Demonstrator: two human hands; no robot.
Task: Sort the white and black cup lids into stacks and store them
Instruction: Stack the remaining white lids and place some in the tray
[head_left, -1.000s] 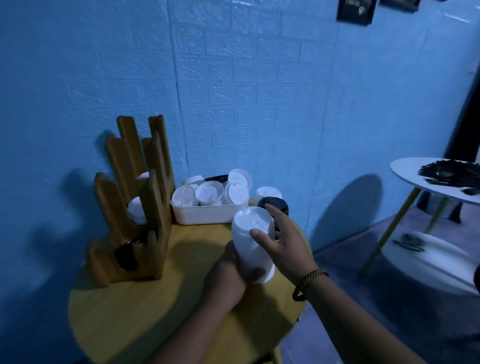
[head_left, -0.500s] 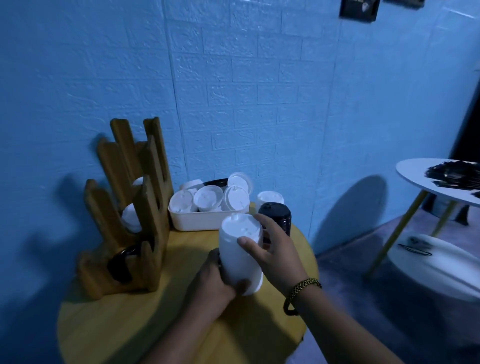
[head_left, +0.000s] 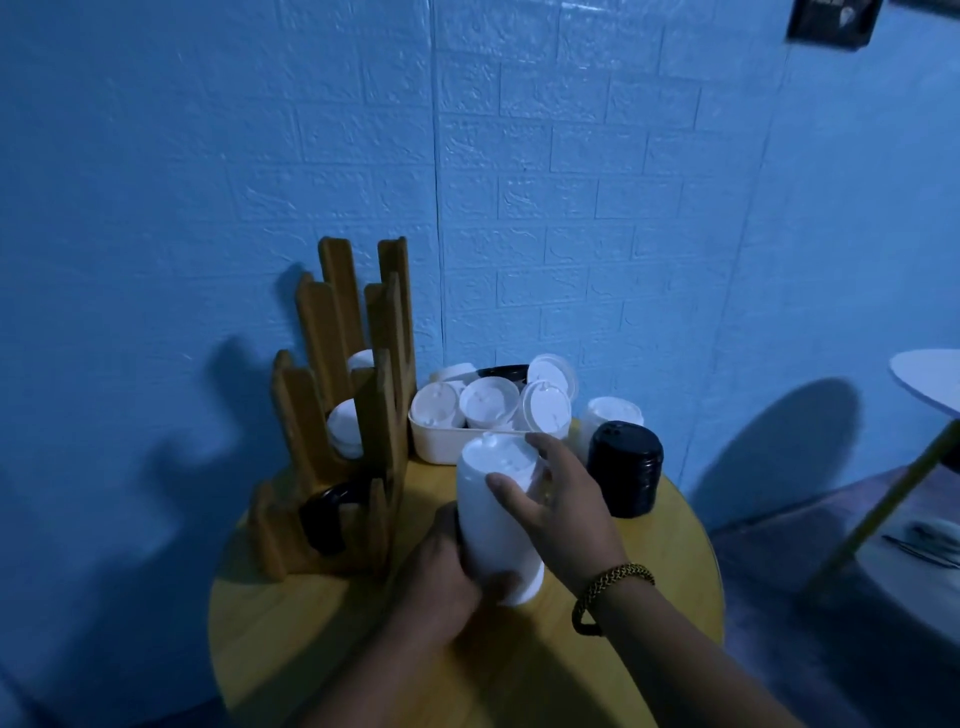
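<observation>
Head view: both hands are clamping one tall white lid stack (head_left: 488, 540), which is standing tilted at the middle of the round wooden table (head_left: 291, 623), its base lifted or just touching the top; I cannot tell which. The left hand (head_left: 441, 577) is wrapping round the bottom of the column, while the right hand (head_left: 566, 509), wearing a braided bracelet (head_left: 613, 579), is curling its thumb and fingers round the upper part. A black lid stack (head_left: 626, 470) is sitting upright just beside the right hand, with a shorter white pile (head_left: 613, 413) behind it. Loose white lids are lying jumbled in a white bin (head_left: 441, 449) against the wall, one black lid showing at the back. The wooden rack (head_left: 337, 415) on the left is already holding white lids (head_left: 345, 426) in its middle slot and black lids (head_left: 324, 514) in the lowest. Judging the handling: thin nested plastic, so the column is likely light, smooth and apt to bend or fan apart at mid-height. Supporting both ends, as now, seems the safest hold; squeezing the middle is risking a buckle and spill.
</observation>
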